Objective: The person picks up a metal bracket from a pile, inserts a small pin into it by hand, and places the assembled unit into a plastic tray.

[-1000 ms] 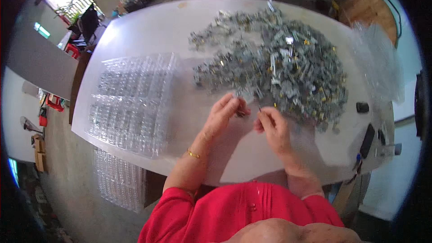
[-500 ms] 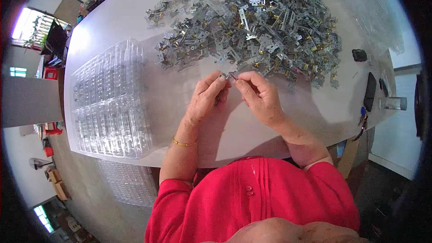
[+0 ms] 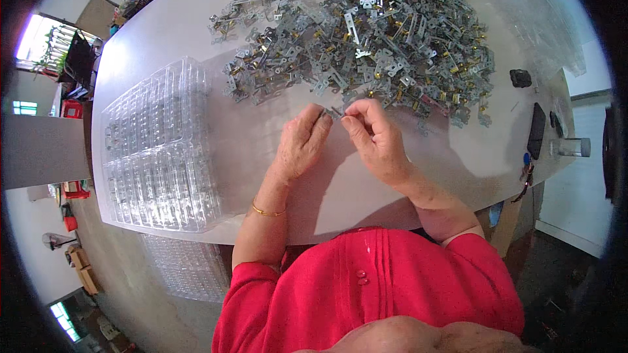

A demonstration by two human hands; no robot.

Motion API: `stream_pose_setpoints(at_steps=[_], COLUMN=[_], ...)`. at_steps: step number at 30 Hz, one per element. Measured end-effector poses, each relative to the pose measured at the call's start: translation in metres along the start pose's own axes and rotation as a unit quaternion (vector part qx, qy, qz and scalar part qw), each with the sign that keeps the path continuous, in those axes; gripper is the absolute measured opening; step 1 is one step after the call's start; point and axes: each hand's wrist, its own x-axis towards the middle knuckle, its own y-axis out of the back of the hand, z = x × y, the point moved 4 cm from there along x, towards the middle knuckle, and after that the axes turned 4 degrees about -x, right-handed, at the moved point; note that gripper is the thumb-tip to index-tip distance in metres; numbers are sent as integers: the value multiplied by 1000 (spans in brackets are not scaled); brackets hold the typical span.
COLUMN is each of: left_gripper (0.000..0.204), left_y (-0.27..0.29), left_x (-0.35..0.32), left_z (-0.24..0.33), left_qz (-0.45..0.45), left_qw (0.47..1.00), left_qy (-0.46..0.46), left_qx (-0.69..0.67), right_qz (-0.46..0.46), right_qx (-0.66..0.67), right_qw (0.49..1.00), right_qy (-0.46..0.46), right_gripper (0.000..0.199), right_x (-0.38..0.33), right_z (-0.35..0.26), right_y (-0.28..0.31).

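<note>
Both my hands meet in front of a large heap of small metal brackets, some with brass-coloured parts. My left hand is closed, thumb and fingers pinching a small metal bracket. From the other side my right hand grips the same piece, or one joined to it, between thumb and forefinger. The piece is mostly covered by the fingertips, so its full shape stays hidden. To the left lies a clear plastic tray with rows of slots holding metal parts.
More clear trays are stacked below the table edge at left. Clear plastic sheets lie at the far right. A black phone-like slab, a small black object and a clear cup are on the right side.
My left hand has turned, its back now more upward and its fingers more curled under. The right hand has risen slightly; the piece remains between the two hands.
</note>
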Motion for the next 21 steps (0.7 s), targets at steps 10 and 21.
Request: stream_pose_setpoints(at_steps=[10, 21], left_gripper=[18, 26], left_y=[-11, -4], left_x=[-4, -2], left_z=[0, 0], left_qz=[-19, -30], left_qw=[996, 931], left_qy=[-71, 127], left_qx=[47, -342], right_qz=[14, 54], right_qx=[-122, 44], right_qw=[988, 998], right_qy=[99, 0], right_gripper=[9, 9], right_x=[5, 6], right_z=[-8, -2], right_y=[4, 13])
